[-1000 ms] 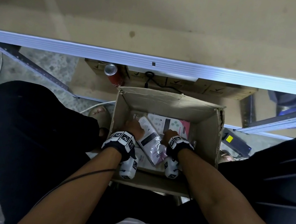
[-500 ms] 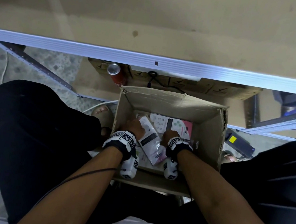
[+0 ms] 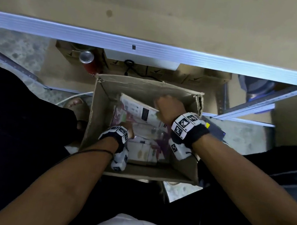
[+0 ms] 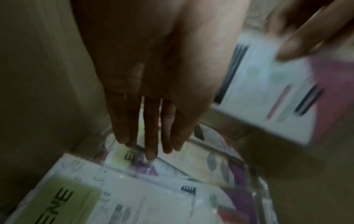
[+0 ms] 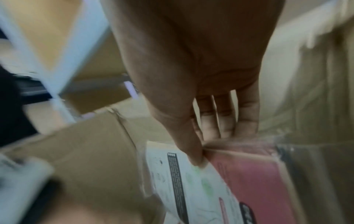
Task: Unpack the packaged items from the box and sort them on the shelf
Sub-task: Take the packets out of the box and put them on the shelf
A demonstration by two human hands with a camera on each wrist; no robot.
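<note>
An open cardboard box stands on the floor between my knees, with several plastic-wrapped packages lying in it. My right hand pinches one edge of a white and pink package and holds it tilted above the others, near the box's far right corner. In the right wrist view the thumb lies on the package with the fingers behind it. My left hand is low at the box's left side. Its straight fingers touch the packages below, beside a green-labelled one.
The brown shelf board with its pale metal front edge runs across just beyond the box. A red can and flat cartons sit under it. My legs flank the box, and a shelf upright stands at right.
My right hand has lifted the white and pink package up toward the box's far right. My left hand has let go and now stays low on the remaining packages.
</note>
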